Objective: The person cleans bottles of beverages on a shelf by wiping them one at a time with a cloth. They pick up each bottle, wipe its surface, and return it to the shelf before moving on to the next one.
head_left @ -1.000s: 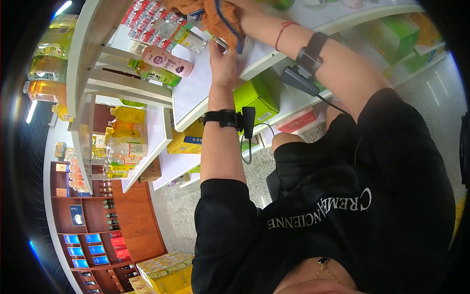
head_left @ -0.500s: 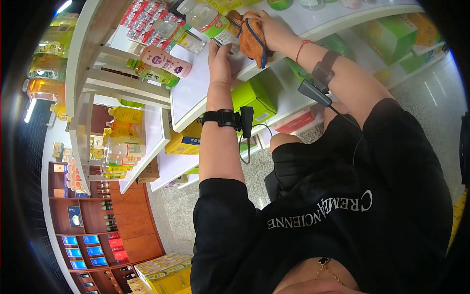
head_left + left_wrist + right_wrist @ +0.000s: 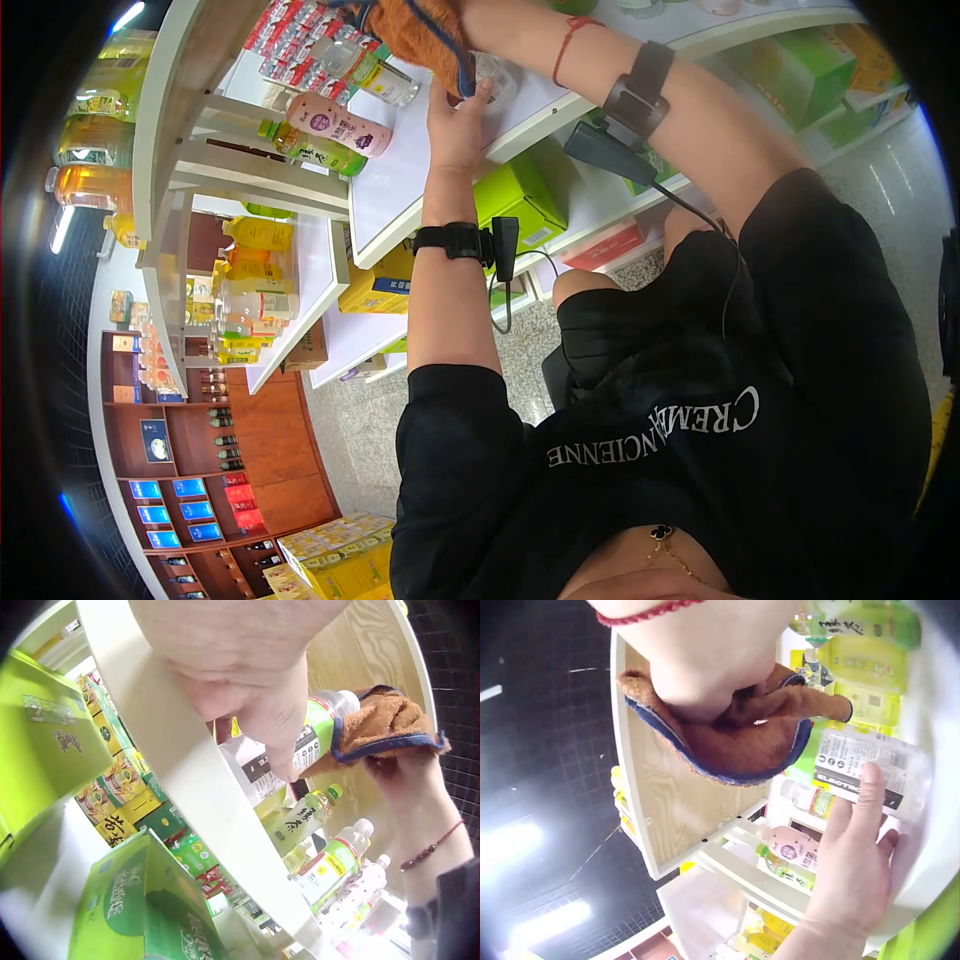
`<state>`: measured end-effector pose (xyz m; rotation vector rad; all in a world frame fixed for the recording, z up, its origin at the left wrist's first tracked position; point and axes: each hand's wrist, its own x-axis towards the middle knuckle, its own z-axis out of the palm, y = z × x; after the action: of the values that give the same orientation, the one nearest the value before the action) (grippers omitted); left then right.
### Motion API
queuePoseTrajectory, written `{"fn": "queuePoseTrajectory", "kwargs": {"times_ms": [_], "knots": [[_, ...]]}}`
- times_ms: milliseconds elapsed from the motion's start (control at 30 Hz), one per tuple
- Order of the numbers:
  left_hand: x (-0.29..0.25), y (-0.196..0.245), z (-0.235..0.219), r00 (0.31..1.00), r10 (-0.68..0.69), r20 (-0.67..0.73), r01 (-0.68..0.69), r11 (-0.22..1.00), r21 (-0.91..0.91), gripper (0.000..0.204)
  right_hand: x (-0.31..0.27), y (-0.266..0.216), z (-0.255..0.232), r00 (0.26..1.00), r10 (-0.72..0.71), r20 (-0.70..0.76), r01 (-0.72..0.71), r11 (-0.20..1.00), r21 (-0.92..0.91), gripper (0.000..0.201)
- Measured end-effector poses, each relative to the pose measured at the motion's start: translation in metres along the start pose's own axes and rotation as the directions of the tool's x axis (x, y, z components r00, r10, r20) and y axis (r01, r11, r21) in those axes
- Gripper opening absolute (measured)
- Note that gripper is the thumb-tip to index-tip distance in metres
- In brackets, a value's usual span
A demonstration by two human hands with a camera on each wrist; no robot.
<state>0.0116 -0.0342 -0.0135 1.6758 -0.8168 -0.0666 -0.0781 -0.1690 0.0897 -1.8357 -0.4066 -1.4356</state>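
A clear drink bottle with a green label (image 3: 319, 735) lies tilted over the white shelf (image 3: 400, 190). My left hand (image 3: 462, 100) grips its lower end, thumb across the label (image 3: 279, 727), fingers along the clear base (image 3: 862, 796). My right hand (image 3: 712, 667), a red string at the wrist, clutches an orange cloth with blue trim (image 3: 415, 30), which wraps round the bottle's cap end (image 3: 379, 724). In the head view only the bottle's clear base (image 3: 495, 75) shows; the cloth hides the rest.
A pink bottle (image 3: 340, 122) and a green bottle (image 3: 315, 150) lie on the shelf to the left, with red packs (image 3: 295, 40) behind. Green boxes (image 3: 520, 200) fill the shelf below. More bottles (image 3: 334, 866) stand nearby. Yellow drinks (image 3: 255, 235) fill racks at left.
My right hand has slid the cloth up and left along the bottle, from its lower right part toward the cap end. My left hand has stayed on the base.
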Motion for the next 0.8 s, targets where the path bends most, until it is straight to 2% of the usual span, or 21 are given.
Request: {"fn": "queuePoseTrajectory", "kwargs": {"times_ms": [33, 67, 100, 133, 167, 200, 267, 300, 333, 400, 567, 633, 667, 733, 767, 800], "knots": [[-0.002, 0.0, 0.001, 0.997, 0.075, -0.025, -0.073, 0.996, 0.06, 0.041, -0.002, 0.012, 0.005, 0.995, -0.097, -0.021, 0.096, 0.995, -0.024, 0.029], [-0.003, 0.002, 0.001, 0.987, 0.152, -0.046, -0.145, 0.982, 0.122, 0.044, -0.006, 0.012, 0.006, 0.995, -0.098, -0.022, 0.098, 0.995, -0.025, 0.029], [0.0, -0.002, 0.001, 0.987, 0.153, -0.047, -0.147, 0.982, 0.121, 0.044, -0.012, 0.012, 0.004, 0.996, -0.093, -0.017, 0.092, 0.994, -0.061, 0.029], [0.005, -0.009, -0.001, 0.992, 0.119, -0.03, -0.118, 0.993, 0.018, 0.045, -0.018, 0.013, 0.002, 0.996, -0.089, -0.011, 0.087, 0.991, -0.097, 0.03], [0.009, -0.018, -0.003, 0.996, 0.085, -0.01, -0.086, 0.993, -0.084, 0.047, -0.023, 0.011, -0.003, 0.994, -0.107, -0.036, 0.105, 0.993, -0.049, 0.031], [0.013, -0.026, -0.007, 0.996, 0.085, -0.012, -0.086, 0.993, -0.084, 0.047, -0.03, 0.018, -0.003, 0.994, -0.107, -0.035, 0.106, 0.993, -0.048, 0.031], [0.018, -0.037, -0.013, 0.996, 0.026, 0.081, 0.001, 0.949, -0.316, 0.053, -0.049, 0.036, 0.001, 0.989, 0.145, 0.016, -0.143, 0.987, -0.078, 0.03], [0.01, -0.019, -0.007, 0.997, -0.01, 0.078, 0.028, 0.972, -0.235, 0.054, -0.058, 0.038, -0.001, 0.967, 0.246, 0.063, -0.24, 0.967, -0.085, 0.032], [0.007, -0.014, -0.005, 0.997, -0.007, 0.08, 0.026, 0.971, -0.237, 0.054, -0.065, 0.042, -0.004, 0.968, 0.245, 0.061, -0.239, 0.967, -0.088, 0.032], [0.006, -0.012, -0.004, 0.997, 0.025, 0.071, -0.012, 0.984, -0.18, 0.053, -0.072, 0.043, -0.009, 0.967, 0.17, 0.191, -0.087, 0.921, -0.381, 0.033], [0.007, -0.012, -0.004, 0.995, 0.054, 0.09, -0.037, 0.983, -0.181, 0.051, -0.077, 0.05, -0.004, 0.981, 0.128, 0.146, -0.066, 0.926, -0.372, 0.033], [0.007, -0.012, -0.004, 0.993, 0.073, 0.09, -0.055, 0.98, -0.191, 0.05, -0.075, 0.045, -0.006, 0.983, 0.155, 0.094, -0.132, 0.968, -0.213, 0.031], [0.008, -0.012, -0.004, 0.995, 0.063, 0.076, -0.046, 0.977, -0.208, 0.048, -0.074, 0.052, -0.003, 0.983, 0.155, 0.095, -0.132, 0.968, -0.211, 0.031], [0.006, -0.012, -0.004, 0.997, 0.049, 0.061, -0.034, 0.974, -0.225, 0.045, -0.071, 0.073, 0.006, 0.998, 0.003, 0.061, 0.016, 0.949, -0.314, 0.028], [0.006, -0.011, -0.004, 0.997, 0.04, 0.059, -0.028, 0.979, -0.2, 0.043, -0.065, 0.074, 0.005, 0.998, 0.004, 0.062, 0.016, 0.95, -0.313, 0.028], [0.007, -0.012, -0.004, 0.998, 0.031, 0.057, -0.02, 0.984, -0.175, 0.041, -0.055, 0.071, 0.001, 0.99, -0.031, 0.135, 0.078, 0.93, -0.359, 0.027]]}}
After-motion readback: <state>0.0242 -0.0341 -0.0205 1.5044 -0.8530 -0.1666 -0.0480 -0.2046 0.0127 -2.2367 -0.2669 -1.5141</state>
